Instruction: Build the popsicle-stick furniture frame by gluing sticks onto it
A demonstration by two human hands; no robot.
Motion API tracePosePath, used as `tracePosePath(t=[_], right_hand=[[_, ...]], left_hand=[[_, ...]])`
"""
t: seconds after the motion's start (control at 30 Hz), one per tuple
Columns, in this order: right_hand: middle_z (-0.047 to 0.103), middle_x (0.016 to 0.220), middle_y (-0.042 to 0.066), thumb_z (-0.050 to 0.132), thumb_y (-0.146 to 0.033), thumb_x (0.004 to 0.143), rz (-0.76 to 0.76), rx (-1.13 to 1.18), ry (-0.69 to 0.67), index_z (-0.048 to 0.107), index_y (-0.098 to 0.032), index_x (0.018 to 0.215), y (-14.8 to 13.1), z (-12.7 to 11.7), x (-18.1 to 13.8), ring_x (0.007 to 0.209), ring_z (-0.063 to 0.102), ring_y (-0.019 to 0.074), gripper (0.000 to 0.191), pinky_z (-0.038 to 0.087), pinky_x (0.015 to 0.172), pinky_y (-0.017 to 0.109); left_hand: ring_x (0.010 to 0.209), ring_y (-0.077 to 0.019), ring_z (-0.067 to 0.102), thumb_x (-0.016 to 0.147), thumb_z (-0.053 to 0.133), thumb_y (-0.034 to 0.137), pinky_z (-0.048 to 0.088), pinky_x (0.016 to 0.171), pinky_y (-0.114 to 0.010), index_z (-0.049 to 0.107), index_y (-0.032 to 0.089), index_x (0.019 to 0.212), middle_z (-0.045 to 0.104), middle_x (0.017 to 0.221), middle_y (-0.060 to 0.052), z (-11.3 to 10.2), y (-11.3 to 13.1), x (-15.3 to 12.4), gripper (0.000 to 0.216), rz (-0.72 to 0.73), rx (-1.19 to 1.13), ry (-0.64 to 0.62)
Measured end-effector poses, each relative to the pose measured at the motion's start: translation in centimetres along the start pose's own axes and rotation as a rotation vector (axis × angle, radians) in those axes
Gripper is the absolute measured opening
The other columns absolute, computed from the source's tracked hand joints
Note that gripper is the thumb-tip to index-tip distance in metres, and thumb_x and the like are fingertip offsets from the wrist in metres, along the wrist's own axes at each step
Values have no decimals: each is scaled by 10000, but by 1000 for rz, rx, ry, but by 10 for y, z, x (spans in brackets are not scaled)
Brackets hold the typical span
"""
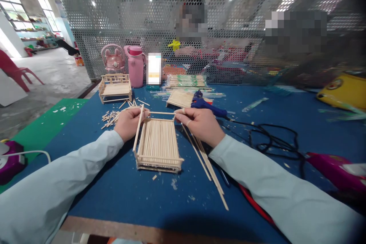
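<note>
A small wooden stick frame (158, 143), shaped like a miniature bed, lies on the blue table cover (120, 190) in front of me. My left hand (129, 122) is closed at its far left corner, fingers pinching a thin stick (161, 113) that spans the far end. My right hand (200, 124) pinches the other end of that same stick at the far right corner. Several long loose sticks (207, 164) lie under and beside my right wrist.
A finished stick bench (115, 88) stands at the back left near a pink bottle (135, 65) and cut stick bits (110, 117). A blue glue gun (206, 107) with a black cable (271, 141) lies behind my right hand. A perforated screen (200, 26) backs the table, with people beyond it.
</note>
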State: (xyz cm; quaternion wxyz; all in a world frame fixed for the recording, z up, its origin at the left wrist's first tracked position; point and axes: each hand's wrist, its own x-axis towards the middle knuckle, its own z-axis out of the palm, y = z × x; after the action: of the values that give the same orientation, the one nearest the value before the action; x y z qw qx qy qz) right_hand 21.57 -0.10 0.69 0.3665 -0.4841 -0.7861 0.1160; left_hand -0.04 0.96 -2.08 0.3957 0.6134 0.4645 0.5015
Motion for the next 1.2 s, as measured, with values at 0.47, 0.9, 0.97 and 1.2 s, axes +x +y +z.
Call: tracePosePath(t=[0.47, 0.9, 0.97, 1.2], right_hand=[[733, 811, 47, 509, -254, 848, -334, -361, 73, 694, -173, 750, 2, 0, -1, 745, 677, 168, 225, 487, 658, 253], [726, 800, 29, 490, -272, 847, -230, -289, 15, 689, -204, 752, -2, 0, 0, 744, 665, 173, 231, 465, 660, 268], [727, 803, 31, 489, -272, 847, -229, -288, 12, 690, -202, 756, -2, 0, 0, 745, 665, 173, 231, 461, 661, 267], [723, 775, 33, 505, -273, 839, -219, -293, 27, 695, -193, 754, -4, 0, -1, 711, 656, 163, 223, 442, 635, 257]], left_hand=[[583, -104, 456, 698, 587, 380, 403, 579, -248, 633, 154, 667, 549, 621, 9, 0, 1, 0, 232, 21, 22, -22], [566, -79, 509, 592, 640, 140, 422, 575, -239, 685, 151, 896, 667, 775, -13, -14, 11, 0, 307, -213, -184, -121], [551, -68, 495, 585, 616, 101, 400, 544, -221, 687, 147, 874, 671, 792, -16, -13, 11, -1, 301, -236, -181, -104], [631, -106, 544, 692, 641, 323, 427, 577, -235, 660, 134, 833, 653, 742, -32, 2, 4, -4, 237, -150, -161, -23]])
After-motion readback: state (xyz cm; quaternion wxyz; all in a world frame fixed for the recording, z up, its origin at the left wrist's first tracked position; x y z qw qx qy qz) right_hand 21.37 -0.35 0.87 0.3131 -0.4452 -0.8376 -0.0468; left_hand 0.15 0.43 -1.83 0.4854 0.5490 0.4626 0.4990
